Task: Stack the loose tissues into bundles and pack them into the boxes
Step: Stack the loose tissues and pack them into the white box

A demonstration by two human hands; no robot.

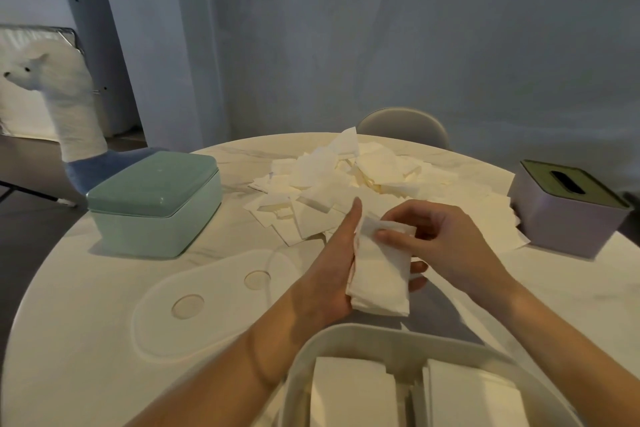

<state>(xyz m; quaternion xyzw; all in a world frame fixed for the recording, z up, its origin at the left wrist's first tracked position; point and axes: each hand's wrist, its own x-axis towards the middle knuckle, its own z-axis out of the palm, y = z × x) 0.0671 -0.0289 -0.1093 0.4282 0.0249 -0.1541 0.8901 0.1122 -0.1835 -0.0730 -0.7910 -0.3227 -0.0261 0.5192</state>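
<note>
While the left hand (pixel 332 267) cradles a bundle of tissues (pixel 379 279) at frame centre, thumb straight up along its left edge and fingertips showing past its right edge, the right hand (pixel 440 239) pinches the bundle's top end between thumb and curled fingers. Bundle held above the round white table (pixel 86 315). Loose tissues (pixel 346 191) heaped just beyond the hands, upper centre. Green lidded box (pixel 156 204) closed at centre left; lilac box (pixel 568 215) with slotted lid at right edge. White open box (pixel 391 343) at bottom centre holds two flat stacks in separate compartments. Translucent lid (pixel 207 305) lies flat, lower left.
</note>
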